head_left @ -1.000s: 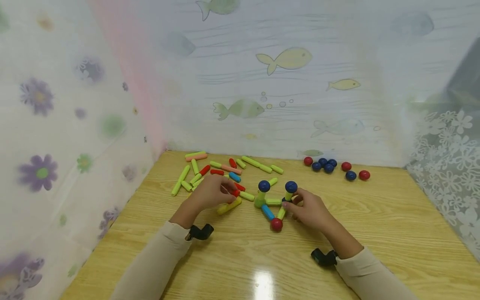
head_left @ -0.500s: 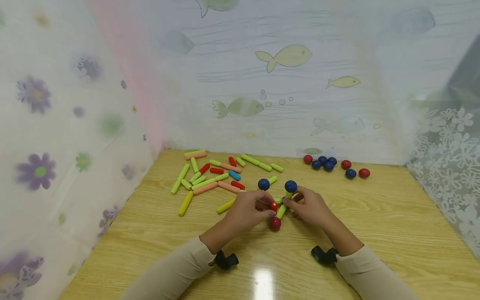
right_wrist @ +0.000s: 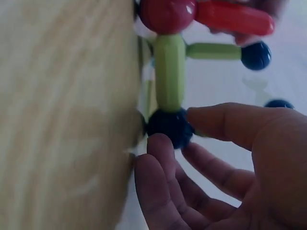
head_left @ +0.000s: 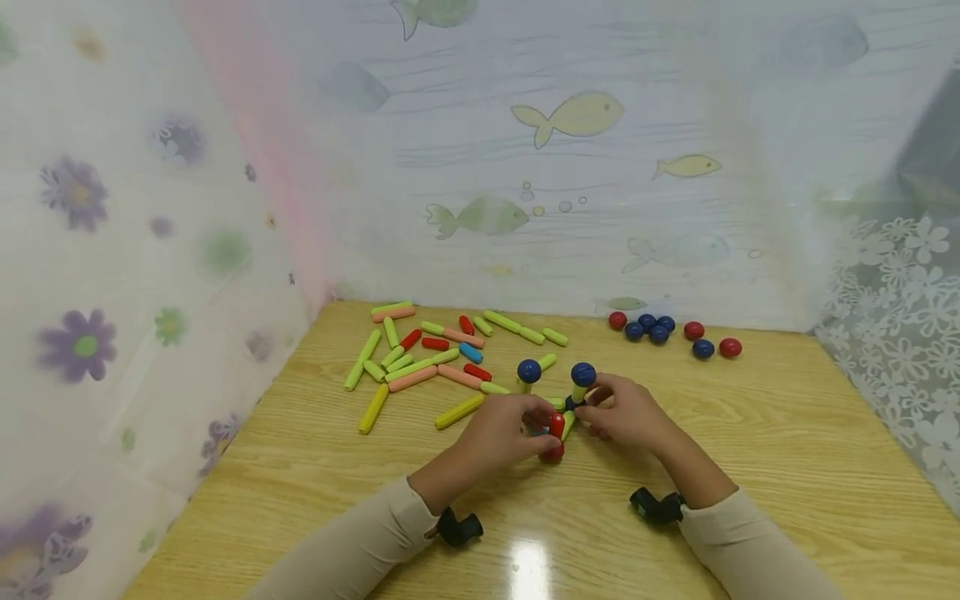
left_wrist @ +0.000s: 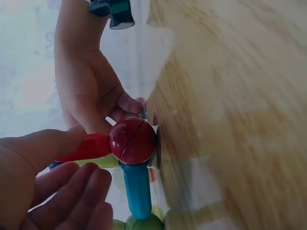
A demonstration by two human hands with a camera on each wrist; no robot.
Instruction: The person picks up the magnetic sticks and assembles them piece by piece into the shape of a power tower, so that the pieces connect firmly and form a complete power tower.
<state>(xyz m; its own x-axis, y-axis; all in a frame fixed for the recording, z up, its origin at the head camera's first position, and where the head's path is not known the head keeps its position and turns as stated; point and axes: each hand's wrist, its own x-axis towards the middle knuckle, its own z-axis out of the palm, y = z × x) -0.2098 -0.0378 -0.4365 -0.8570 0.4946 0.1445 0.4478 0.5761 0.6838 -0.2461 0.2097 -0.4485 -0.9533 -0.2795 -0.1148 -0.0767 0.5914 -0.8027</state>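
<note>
A small triangle of rods and balls lies on the table. At its near corner is a red ball (head_left: 553, 454), and a short red rod (head_left: 557, 423) stands up from it. My left hand (head_left: 501, 429) pinches that rod between thumb and fingers. In the left wrist view, the rod's end meets the red ball, and a blue rod (left_wrist: 137, 189) joins this ball to a green ball (left_wrist: 144, 223). My right hand (head_left: 628, 417) holds the dark blue corner ball (right_wrist: 170, 128) with its fingertips. Two upright yellow-green rods carry blue balls (head_left: 582, 374) on top.
Loose rods in yellow-green, orange, red, blue and yellow (head_left: 459, 412) lie to the left and behind. Several blue and red balls (head_left: 658, 334) sit at the back right. A fish-printed curtain (head_left: 570, 208) stands behind the wooden table (head_left: 750, 467).
My left hand has carried the red rod rightward from the loose rods and stood it on the red ball. My right hand has kept its hold on the corner ball.
</note>
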